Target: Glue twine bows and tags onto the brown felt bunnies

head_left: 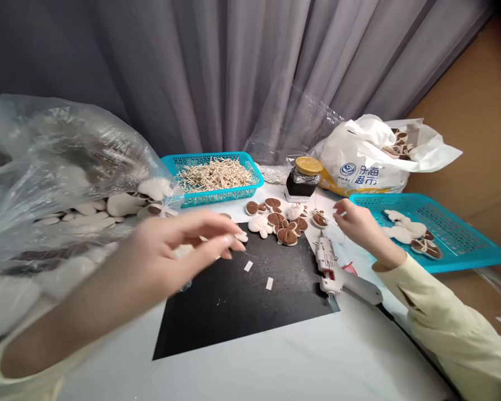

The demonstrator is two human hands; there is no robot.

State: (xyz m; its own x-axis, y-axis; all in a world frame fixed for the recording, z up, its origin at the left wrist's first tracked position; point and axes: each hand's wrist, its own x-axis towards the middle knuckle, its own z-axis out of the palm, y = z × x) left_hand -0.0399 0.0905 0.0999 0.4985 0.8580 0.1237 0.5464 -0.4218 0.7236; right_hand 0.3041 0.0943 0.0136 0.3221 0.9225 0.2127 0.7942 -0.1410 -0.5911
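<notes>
My left hand [183, 250] is over the left part of a black mat [242, 312], slightly blurred, its thumb and fingertips brought close together. A small white piece [242, 236] shows right at those fingertips; whether it is gripped I cannot make out. My right hand [354, 223] is raised at the right, fingers bent into a pinch, with fine pale strands near the tips. Left of it lies a brown and cream plush piece [319, 218] with a cord bow. Several brown and white bunny-shaped plush pieces [287, 236] are heaped at the mat's far edge. Two small white rectangles [269, 283] lie on the mat.
A glue gun [327, 262] rests along the mat's right edge, its cable running toward me. Behind stand a blue basket of cord bows [217, 175], a yellow-lidded jar [302, 181] and a white shopping bag [363, 159]. A blue tray [463, 234] is right, a clear plastic bag [66, 156] left.
</notes>
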